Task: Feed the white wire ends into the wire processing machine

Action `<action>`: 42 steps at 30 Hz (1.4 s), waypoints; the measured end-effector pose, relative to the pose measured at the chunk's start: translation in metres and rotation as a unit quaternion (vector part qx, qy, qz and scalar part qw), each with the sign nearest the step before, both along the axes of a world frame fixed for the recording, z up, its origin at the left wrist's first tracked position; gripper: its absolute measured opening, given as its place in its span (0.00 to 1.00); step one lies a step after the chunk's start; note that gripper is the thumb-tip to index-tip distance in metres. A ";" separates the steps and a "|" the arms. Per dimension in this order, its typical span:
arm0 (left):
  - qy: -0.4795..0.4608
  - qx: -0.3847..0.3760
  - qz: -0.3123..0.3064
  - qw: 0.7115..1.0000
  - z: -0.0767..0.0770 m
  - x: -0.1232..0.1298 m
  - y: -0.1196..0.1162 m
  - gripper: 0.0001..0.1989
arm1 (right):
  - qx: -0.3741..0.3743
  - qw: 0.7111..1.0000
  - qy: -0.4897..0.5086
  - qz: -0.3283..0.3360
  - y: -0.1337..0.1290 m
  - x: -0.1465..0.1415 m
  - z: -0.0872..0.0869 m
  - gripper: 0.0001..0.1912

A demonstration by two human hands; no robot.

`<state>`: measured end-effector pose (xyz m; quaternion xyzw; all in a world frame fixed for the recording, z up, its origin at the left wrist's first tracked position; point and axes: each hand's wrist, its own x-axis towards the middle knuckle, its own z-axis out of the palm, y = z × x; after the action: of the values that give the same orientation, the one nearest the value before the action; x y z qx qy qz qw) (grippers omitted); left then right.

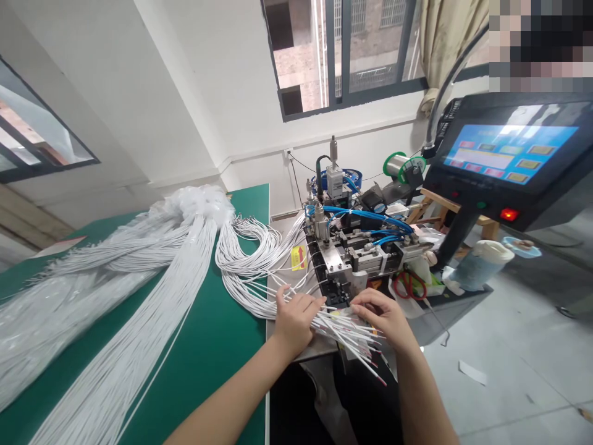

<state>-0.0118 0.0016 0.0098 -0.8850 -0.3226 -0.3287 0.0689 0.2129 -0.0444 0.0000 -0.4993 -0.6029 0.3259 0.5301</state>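
Observation:
A bundle of white cables [259, 295] runs off the green table and across the front of a small machine [340, 259]. Their loose ends [354, 337], some with reddish tips, fan out toward me. My left hand [296, 318] lies over the bundle, fingers curled around cables just before the machine. Close by on the right, my right hand [382, 315] pinches thumb and fingers together at a white cable end by the machine's front edge. The fingers partly hide that end.
More white cables [180, 266], partly in clear plastic, cover much of the green table [208, 371]. A control screen [509, 151] overhangs the right side. Red-handled scissors [410, 285], a wire spool [401, 165] and a bluish container [484, 266] are near the machine. Another person is at upper right.

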 end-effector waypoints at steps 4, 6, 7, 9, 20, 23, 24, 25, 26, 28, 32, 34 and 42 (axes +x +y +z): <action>0.002 0.002 -0.028 1.000 0.001 -0.002 0.000 0.15 | 0.070 0.994 -0.077 0.046 0.000 -0.006 0.009 0.07; 0.011 0.004 -0.038 0.999 0.001 -0.003 0.000 0.14 | 0.090 0.990 -0.099 0.052 0.001 -0.012 0.012 0.06; 0.014 0.005 -0.041 0.999 0.001 -0.003 0.000 0.14 | 0.095 0.989 -0.103 0.053 0.002 -0.016 0.013 0.05; 0.014 0.006 -0.037 0.999 0.001 -0.002 0.000 0.15 | 0.097 0.989 -0.100 0.043 0.004 -0.022 0.014 0.04; -0.049 -0.019 0.051 0.997 0.004 0.001 0.001 0.14 | 0.044 0.997 0.005 -0.066 0.013 -0.026 0.007 0.08; -0.032 -0.008 0.009 0.999 0.003 -0.003 0.001 0.12 | 0.017 0.999 0.034 -0.025 0.011 -0.025 0.011 0.08; -0.021 -0.006 -0.005 1.000 0.002 -0.004 0.001 0.12 | 0.013 0.999 0.041 -0.005 0.010 -0.025 0.013 0.09; -0.009 -0.004 -0.018 1.000 0.002 -0.005 0.000 0.11 | 0.012 0.999 0.048 0.016 0.009 -0.025 0.015 0.09; 0.003 -0.002 -0.030 1.000 0.002 -0.006 0.000 0.11 | 0.010 0.998 0.052 0.034 0.008 -0.025 0.017 0.10; 0.024 0.002 -0.049 0.999 0.002 -0.008 0.001 0.11 | -0.001 0.997 0.056 0.060 0.007 -0.026 0.019 0.11; 0.043 0.006 -0.053 0.998 0.002 -0.007 0.002 0.10 | -0.013 0.999 0.018 0.032 0.007 -0.023 0.018 0.14; 0.046 0.006 -0.033 0.998 0.000 -0.004 0.003 0.10 | 0.005 0.999 -0.037 -0.019 0.009 -0.019 0.015 0.14; 0.077 -0.015 -0.018 0.997 0.002 0.000 0.002 0.28 | 0.034 0.975 -0.196 -0.095 0.017 -0.006 0.003 0.13</action>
<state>-0.0119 0.0038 0.0119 -0.9143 -0.3050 -0.2557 0.0746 0.2068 -0.0272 0.0030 -0.5900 -0.6558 0.1488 0.4469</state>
